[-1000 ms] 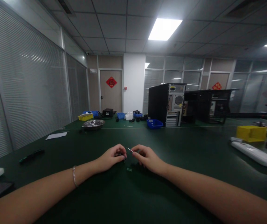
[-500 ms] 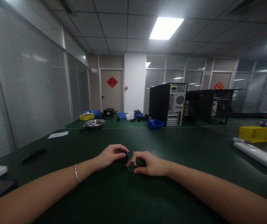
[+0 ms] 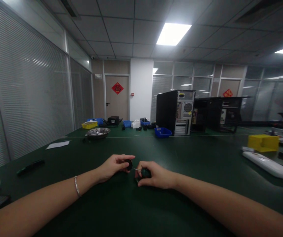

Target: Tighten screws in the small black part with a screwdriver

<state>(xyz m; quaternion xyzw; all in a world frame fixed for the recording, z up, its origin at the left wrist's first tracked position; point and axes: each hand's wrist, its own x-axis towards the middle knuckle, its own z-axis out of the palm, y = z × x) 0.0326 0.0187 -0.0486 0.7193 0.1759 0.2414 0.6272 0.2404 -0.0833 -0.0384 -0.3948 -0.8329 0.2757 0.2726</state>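
Observation:
My left hand (image 3: 114, 167) is closed on a small round-looking black part (image 3: 129, 164), pinched between thumb and fingers, with the index finger stretched out above it. Just across from it, my right hand (image 3: 157, 174) is curled around a screwdriver (image 3: 146, 172) with a dark green handle. Its thin metal shaft points left at the black part, with a narrow gap between them. Beneath the shaft, a small dark piece (image 3: 137, 179) shows at my right thumb and fingertips; its kind is too blurred to make out. Both hands are low over the green tabletop (image 3: 141, 210).
A dark green pen-like tool (image 3: 30, 167) and a white paper (image 3: 57, 144) lie to the left. Farther back are a metal bowl (image 3: 98, 132), a blue bin (image 3: 162, 132) and a black computer tower (image 3: 167, 110). A white power strip (image 3: 267, 164) and yellow box (image 3: 263, 143) are at right.
My left hand has drawn the black part left, away from the screwdriver tip. The small piece that lay on the table is now at my right fingertips. The view has turned slightly right.

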